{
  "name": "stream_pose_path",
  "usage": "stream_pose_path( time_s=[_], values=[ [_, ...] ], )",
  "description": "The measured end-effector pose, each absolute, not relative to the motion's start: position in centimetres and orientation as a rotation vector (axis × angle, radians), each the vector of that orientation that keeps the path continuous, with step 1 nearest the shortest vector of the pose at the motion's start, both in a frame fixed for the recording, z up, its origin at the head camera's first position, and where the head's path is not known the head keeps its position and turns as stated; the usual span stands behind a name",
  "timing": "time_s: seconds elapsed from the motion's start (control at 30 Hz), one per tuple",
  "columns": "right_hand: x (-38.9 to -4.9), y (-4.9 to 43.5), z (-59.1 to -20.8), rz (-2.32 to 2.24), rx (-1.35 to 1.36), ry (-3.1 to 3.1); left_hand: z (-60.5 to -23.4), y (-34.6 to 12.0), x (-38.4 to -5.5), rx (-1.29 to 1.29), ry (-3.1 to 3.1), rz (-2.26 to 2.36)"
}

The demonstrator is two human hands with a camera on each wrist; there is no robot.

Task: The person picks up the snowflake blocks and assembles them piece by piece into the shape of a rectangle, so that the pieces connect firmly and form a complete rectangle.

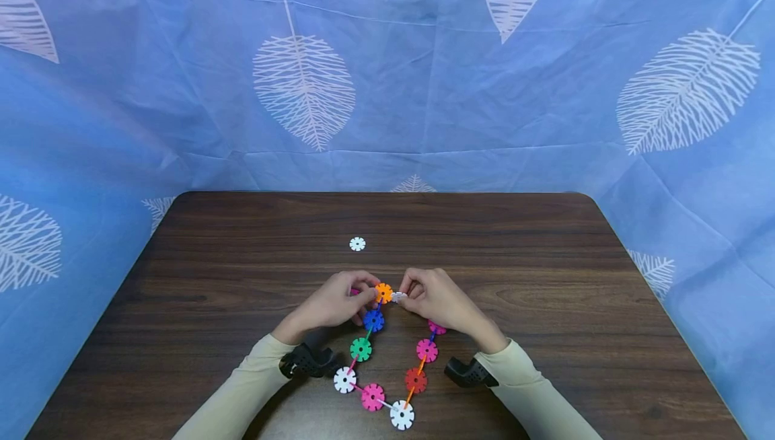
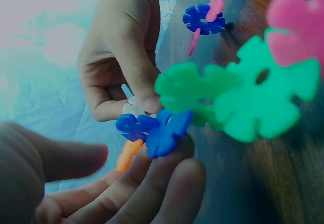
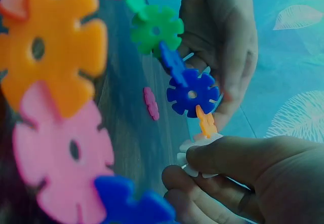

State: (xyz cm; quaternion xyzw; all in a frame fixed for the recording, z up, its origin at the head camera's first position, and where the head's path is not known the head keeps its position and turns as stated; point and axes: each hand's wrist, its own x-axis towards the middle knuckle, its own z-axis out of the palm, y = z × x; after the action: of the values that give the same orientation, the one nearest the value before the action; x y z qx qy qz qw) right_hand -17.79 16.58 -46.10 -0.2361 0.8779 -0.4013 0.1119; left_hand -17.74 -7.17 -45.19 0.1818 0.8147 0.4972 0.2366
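Note:
A chain of flower-shaped plastic discs in several colours curves across the table between the hands. My right hand (image 1: 438,295) pinches a white disc (image 3: 195,155) between thumb and fingers. That disc joins an orange disc (image 1: 384,292), which links to a blue disc (image 1: 373,321) and a green disc (image 1: 360,349). The left hand (image 1: 339,299) is beside the orange disc; its fingers (image 2: 134,188) lie under the blue and orange discs, and its thumb stands apart from them. Toward the front, the chain runs through a white disc (image 1: 402,415) and a red disc (image 1: 416,380).
One loose white disc (image 1: 357,244) lies beyond the hands on the dark wooden table (image 1: 514,238). A loose pink disc (image 3: 151,103) lies by the left hand, partly covered in the head view. A blue curtain with white leaves (image 1: 387,90) hangs behind the table.

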Motion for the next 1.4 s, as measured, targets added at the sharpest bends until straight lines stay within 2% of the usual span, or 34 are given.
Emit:
stream_pose_path(
  time_s=[0.27,1.4],
  values=[
    [-17.7,16.2,-46.5,-1.212,-0.752,2.553,-45.5,-7.0,-17.9,0.441,2.193,1.434],
    [-17.0,14.7,-47.1,-1.216,-0.768,2.683,-46.1,-6.9,-17.9,0.500,2.243,1.431]
  ],
)
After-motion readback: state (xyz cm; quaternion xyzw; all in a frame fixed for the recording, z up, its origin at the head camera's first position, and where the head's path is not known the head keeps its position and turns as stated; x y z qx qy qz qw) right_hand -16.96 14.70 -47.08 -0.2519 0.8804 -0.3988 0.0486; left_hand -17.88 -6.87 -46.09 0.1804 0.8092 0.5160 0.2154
